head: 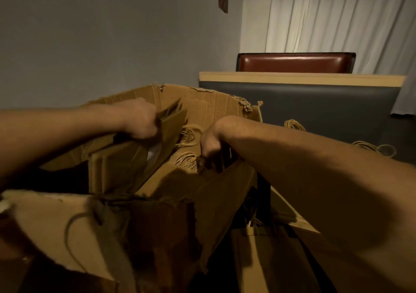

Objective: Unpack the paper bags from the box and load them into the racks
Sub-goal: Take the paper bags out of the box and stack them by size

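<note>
A flat stack of bags (171,124) is leaning inside the box (202,99), its long axis running from 7 to 1 o'clock, top edge pointing to 1 o'clock. The left hand (140,124) is gripping it, fingers curled over its 9 o'clock edge. At 4 o'clock from it, the right hand (210,142) is reaching down among twine handles (188,160), fingers curled on a darker bag edge. The torn flap (51,225) is standing at 6 o'clock, partly blocking the interior. More bags (258,254) are lying at 5 o'clock. A bench back (315,103) and a chair (292,62) are standing at 2 o'clock.
</note>
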A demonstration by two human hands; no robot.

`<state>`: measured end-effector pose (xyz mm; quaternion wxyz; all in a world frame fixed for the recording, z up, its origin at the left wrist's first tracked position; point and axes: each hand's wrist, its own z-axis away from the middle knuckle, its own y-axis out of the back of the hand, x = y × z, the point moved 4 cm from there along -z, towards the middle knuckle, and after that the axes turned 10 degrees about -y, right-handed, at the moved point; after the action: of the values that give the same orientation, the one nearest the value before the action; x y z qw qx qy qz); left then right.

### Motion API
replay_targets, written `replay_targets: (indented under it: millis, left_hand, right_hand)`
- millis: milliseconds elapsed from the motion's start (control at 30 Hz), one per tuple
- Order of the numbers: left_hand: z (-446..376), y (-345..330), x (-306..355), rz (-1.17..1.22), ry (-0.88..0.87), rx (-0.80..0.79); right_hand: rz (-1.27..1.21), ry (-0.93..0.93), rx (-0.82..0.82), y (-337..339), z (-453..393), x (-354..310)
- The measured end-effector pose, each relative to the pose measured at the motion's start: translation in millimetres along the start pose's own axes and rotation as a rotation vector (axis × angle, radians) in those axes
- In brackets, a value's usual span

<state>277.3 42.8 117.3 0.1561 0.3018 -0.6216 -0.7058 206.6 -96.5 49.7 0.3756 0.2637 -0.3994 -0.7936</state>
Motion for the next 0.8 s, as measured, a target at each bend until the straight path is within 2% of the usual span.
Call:
replay_targets:
  millis: [67, 200, 333, 467, 533, 600, 700, 800]
  left_hand:
    - [10.6, 14.5, -22.5, 0.118, 0.046, 0.053]
    - [41.0, 31.1, -58.5, 0.56, 0.139, 0.227]
    - [69.9, 45.7, -73.9, 1.099, 0.124, 0.508]
    - [93.6, 42.3, -76.0, 1.441, 0.039, 0.697]
    - [104.8, 37.0, -74.7, 1.568, 0.016, 0.716]
    - [113.2, 34.7, -67.4, 1.7, -0.026, 0.666]
    - [124.7, 44.7, -57.8, 1.872, -0.068, 0.612]
    - [139.0, 69.9, -46.7, 1.897, -0.071, 0.677]
  right_hand:
    - [-0.068, -0.023, -0.019, 0.2, 15.5, 2.1]
    - [-0.435, -0.005, -0.001, 9.5, 34.4, 2.5]
    - [-0.72, 0.142, 0.093, 21.6, 62.7, -18.6]
    - [-1.218, 0.236, 0.118, 23.2, 79.5, -20.9]
    - [-1.452, 0.294, 0.109, 24.5, 89.3, -18.2]
    - [-1.583, 0.399, 0.188, 33.6, 104.7, -17.0]
    - [-1.634, 0.528, 0.242, 53.4, 138.1, -14.3]
    - [-1.596, 0.527, 0.234, 71.4, 180.7, -2.2]
